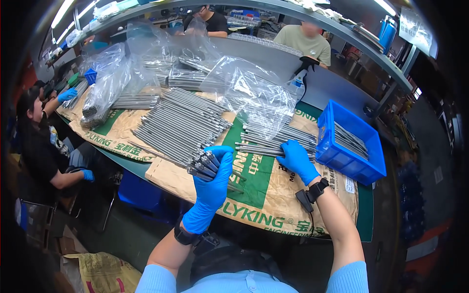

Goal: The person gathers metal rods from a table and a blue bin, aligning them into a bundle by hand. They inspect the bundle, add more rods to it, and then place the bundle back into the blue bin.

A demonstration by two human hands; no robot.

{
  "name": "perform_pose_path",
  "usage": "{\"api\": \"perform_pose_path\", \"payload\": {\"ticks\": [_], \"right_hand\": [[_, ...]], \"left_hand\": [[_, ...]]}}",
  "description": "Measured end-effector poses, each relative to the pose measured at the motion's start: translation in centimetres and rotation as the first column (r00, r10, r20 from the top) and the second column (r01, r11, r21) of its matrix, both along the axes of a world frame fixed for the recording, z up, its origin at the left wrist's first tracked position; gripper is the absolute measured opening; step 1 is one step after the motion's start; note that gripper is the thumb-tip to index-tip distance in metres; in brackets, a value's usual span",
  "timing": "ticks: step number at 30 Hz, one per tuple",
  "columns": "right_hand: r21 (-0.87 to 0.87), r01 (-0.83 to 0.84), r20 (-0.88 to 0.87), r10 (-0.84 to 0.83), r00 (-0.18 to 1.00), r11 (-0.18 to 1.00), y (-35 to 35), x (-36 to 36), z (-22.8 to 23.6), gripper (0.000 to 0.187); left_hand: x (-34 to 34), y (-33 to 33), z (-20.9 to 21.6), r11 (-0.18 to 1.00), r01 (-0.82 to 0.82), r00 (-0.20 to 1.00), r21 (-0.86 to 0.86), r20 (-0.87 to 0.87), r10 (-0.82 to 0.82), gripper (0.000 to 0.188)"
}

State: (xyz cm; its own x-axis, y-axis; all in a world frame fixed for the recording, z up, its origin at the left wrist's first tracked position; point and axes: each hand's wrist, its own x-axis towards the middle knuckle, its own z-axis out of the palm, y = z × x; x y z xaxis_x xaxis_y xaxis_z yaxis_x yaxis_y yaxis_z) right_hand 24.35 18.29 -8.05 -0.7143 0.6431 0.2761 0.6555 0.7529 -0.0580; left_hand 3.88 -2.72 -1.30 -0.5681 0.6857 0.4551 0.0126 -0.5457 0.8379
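My left hand (213, 178), in a blue glove, is wrapped round a bundle of thin metal rods (204, 163), whose stepped ends point up toward me. Over the loose pile of metal rods (259, 141) on the right, my gloved right hand (297, 158) has its fingers bent down and pressed together on a rod; the fingertips are partly hidden. A wide row of similar rods (178, 122) lies side by side beyond my left hand. Clear plastic bags (254, 93) partly cover the pile on the right.
A blue bin (349, 166) holding more rods stands at the right. Printed brown paper sacks (278, 205) cover the table. Behind are bagged rods (95, 110), a spray bottle (299, 78) and an overhead shelf (273, 7). People sit at the left and across the table.
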Motion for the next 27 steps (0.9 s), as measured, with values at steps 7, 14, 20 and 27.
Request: {"api": "perform_pose_path", "payload": {"ticks": [7, 14, 20, 27], "right_hand": [[-0.043, -0.038, 0.126, 0.043, 0.991, 0.998, -0.7, -0.7, -0.7, 0.028], [-0.087, 0.004, -0.018, -0.006, 1.0, 0.996, -3.1, -0.9, -0.8, 0.032], [-0.117, 0.126, 0.286, -0.088, 0.954, 0.985, -1.0, -1.7, 2.0, 0.036], [-0.156, 0.013, 0.237, 0.025, 0.971, 0.988, -0.4, -1.7, 1.0, 0.029]], "left_hand": [[0.5, -1.6, -0.1, 1.0, 0.01, 1.0, -0.016, 0.007, -0.01, 0.01], [1.7, -4.5, -0.6, 0.999, -0.029, 0.999, 0.023, -0.029, 0.03, 0.003], [1.7, -3.9, -0.5, 1.0, 0.014, 1.0, -0.008, 0.014, -0.014, 0.003], [2.0, -3.8, -0.4, 0.998, 0.042, 0.998, 0.04, 0.044, -0.043, 0.004]]}}
